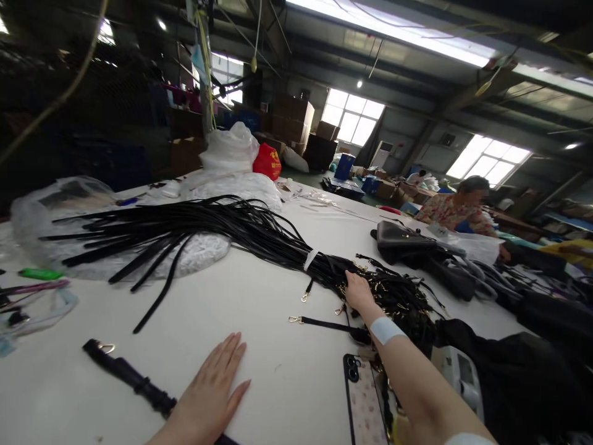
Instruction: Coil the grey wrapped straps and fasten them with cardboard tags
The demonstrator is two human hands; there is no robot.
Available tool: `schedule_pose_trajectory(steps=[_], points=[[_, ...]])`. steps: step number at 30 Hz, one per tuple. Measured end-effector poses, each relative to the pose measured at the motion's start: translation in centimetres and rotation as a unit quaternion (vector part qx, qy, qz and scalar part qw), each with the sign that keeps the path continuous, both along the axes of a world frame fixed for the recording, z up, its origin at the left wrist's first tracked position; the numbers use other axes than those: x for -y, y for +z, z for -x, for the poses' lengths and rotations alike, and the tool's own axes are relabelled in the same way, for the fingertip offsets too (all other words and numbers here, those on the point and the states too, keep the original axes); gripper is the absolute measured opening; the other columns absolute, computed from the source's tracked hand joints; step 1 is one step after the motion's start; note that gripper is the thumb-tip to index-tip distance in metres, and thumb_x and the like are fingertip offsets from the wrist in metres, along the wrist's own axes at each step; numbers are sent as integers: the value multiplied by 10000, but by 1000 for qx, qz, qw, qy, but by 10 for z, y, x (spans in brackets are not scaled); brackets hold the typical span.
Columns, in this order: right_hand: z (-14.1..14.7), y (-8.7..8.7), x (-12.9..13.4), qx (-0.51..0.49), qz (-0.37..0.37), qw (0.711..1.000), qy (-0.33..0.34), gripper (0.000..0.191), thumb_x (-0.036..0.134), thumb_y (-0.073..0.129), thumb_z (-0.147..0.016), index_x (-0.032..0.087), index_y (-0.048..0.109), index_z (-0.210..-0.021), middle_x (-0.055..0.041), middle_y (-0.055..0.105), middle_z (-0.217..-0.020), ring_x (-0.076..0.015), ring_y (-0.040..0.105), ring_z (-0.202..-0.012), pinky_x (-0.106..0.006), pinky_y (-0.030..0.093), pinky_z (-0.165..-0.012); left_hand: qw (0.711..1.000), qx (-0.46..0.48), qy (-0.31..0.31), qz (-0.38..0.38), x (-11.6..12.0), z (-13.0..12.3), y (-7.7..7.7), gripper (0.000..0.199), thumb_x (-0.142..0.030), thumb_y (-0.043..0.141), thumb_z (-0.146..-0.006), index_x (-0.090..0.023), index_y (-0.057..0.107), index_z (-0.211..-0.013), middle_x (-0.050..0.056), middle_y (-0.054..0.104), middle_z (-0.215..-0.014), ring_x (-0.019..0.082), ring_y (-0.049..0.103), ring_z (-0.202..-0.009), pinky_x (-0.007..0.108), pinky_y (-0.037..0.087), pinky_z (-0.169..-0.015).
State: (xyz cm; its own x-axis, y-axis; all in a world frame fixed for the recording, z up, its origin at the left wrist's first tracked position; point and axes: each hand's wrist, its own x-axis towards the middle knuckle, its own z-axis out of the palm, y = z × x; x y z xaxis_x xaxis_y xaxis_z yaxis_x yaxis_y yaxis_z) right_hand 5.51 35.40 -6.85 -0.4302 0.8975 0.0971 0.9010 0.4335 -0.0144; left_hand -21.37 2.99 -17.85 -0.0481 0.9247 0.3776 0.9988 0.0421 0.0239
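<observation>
My left hand [215, 380] lies open and flat on the white table, fingers stretched out. Partly under its wrist runs a folded black strap [134, 377] with a gold clip at its far end. My right hand [358, 292] reaches into the clip end of a big bundle of black straps [259, 238], its fingers closed on a black strap there; the fingertips are partly hidden. A white band [310, 259] ties the bundle. Gold snap hooks crowd around my right hand. One loose strap end with a gold snap hook [295, 319] points left over the table.
A phone [365, 398] lies beneath my right forearm, beside a white device [458, 380]. Clear plastic bags [204, 253] sit under the straps' far ends. Black bags [403, 241] are piled at right, where another person [458, 207] sits. A green tool [40, 274] lies at left.
</observation>
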Motion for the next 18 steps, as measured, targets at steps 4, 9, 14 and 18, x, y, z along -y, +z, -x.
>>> schedule_pose_trajectory(steps=[4,9,14,18], points=[[-6,10,12,32,20,999,25,211,312,590,-924,131,658,-1010,-89,670,-1081,-233,610,-1054,-447,407,-989,1000,-13,20,-3,10,17,2,665,-544,422,-892,-126,461,-1407,136,363,-1520,279,369,-1384,431,258,-1152],[-22,39,79,25,58,996,68,228,289,483,-962,170,677,-962,-97,717,-956,-205,660,-877,-281,433,-769,994,34,108,-13,21,43,20,770,-566,316,-879,22,450,-1358,274,408,-1451,370,361,-1371,527,252,-1136],[-17,67,207,-29,181,967,176,216,322,524,-932,231,670,-1062,-33,750,-920,-189,678,-821,-243,438,-697,992,81,-88,-24,5,-27,96,643,-448,352,-938,-62,321,-1451,194,340,-1519,300,282,-1418,472,241,-1156],[-31,90,278,-108,326,887,309,255,225,537,-899,254,675,-1112,-8,742,-998,-157,666,-835,-223,452,-741,919,158,-341,120,7,-92,138,342,-345,392,-961,-188,634,-1145,92,671,-1175,225,587,-1134,353,408,-1020]])
